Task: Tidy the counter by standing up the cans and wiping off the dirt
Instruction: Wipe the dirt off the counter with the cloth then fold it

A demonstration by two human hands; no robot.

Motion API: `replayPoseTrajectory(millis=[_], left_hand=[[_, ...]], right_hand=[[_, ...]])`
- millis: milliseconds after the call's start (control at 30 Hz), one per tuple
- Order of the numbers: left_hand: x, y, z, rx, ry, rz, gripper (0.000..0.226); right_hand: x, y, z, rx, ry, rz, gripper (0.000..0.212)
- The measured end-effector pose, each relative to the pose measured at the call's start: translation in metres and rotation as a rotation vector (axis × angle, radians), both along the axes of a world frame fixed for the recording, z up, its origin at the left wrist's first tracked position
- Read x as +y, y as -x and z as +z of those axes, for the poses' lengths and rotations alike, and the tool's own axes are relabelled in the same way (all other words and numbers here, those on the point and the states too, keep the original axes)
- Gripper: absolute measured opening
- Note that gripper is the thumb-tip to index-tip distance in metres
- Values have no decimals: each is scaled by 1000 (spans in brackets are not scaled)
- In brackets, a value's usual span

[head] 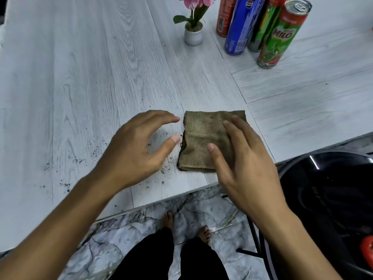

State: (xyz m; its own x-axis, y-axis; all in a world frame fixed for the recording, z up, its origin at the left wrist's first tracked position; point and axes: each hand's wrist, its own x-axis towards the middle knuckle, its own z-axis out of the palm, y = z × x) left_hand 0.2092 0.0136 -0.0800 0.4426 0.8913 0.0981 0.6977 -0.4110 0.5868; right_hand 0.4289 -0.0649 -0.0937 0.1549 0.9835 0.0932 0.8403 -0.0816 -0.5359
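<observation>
A folded brown cloth [203, 134] lies flat on the white wood-grain counter [101, 77] near its front edge. My right hand [242, 164] rests on the cloth's right half with fingers spread. My left hand [139, 148] hovers just left of the cloth, fingers curved and apart, holding nothing. Dark dirt specks [80, 158] are scattered on the counter left of and below my left hand. Several cans stand upright at the back right: a red can [225, 17], a blue Pepsi can [242, 27], a green can [260, 31] and a Milo can [282, 35].
A small white pot with a pink flower [193, 31] stands left of the cans. The counter's front edge [161, 201] runs diagonally below my hands. A black bin [327, 199] sits at the lower right. Marble floor and my feet show below.
</observation>
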Motion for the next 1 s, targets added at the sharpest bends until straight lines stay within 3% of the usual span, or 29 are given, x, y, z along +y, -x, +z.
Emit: replayPoseTrajectory(millis=[200, 733, 1000], left_hand=[[37, 34, -1, 108, -3, -101, 51], [186, 76, -43, 146, -24, -435, 55], [217, 82, -60, 252, -84, -530, 58]], right_hand=[[19, 26, -4, -54, 148, -102, 73], [59, 80, -38, -219, 281, -416, 94], [86, 96, -38, -209, 279, -437, 87]])
